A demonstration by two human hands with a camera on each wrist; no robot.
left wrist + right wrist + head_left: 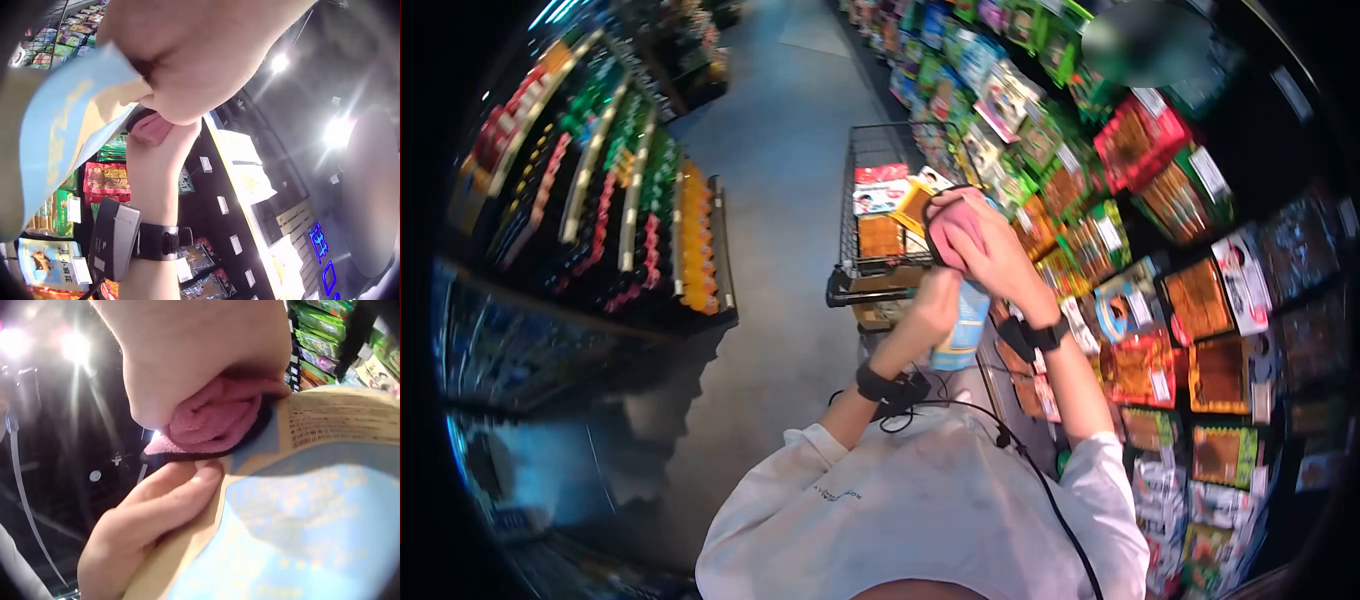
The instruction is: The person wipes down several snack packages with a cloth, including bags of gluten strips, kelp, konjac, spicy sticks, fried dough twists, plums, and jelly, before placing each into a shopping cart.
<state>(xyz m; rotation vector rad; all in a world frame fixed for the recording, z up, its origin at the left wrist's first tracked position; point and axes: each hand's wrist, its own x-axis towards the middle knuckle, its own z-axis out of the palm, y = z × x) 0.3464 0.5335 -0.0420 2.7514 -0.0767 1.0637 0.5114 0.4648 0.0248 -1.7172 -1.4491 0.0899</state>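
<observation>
A blue and cream packet (962, 335) (69, 125) (300, 519) hangs below the two hands. My left hand (936, 303) (187, 56) (150, 519) pinches its upper edge between thumb and fingers. Just above, my right hand (998, 255) (206, 350) grips a folded pink cloth (956, 232) (152, 129) (215, 419) with a dark border. The cloth lies against the packet's top edge in the right wrist view. Part of the cloth is hidden under the right hand's fingers.
A black wire shopping cart (850, 165) holding several packets stands in front. Shelves of packaged snacks (1205, 300) run along the right side, close to the right arm. Racks of bottles (615, 170) stand at the left, across a grey floor (750, 200). A black cable crosses the shirt.
</observation>
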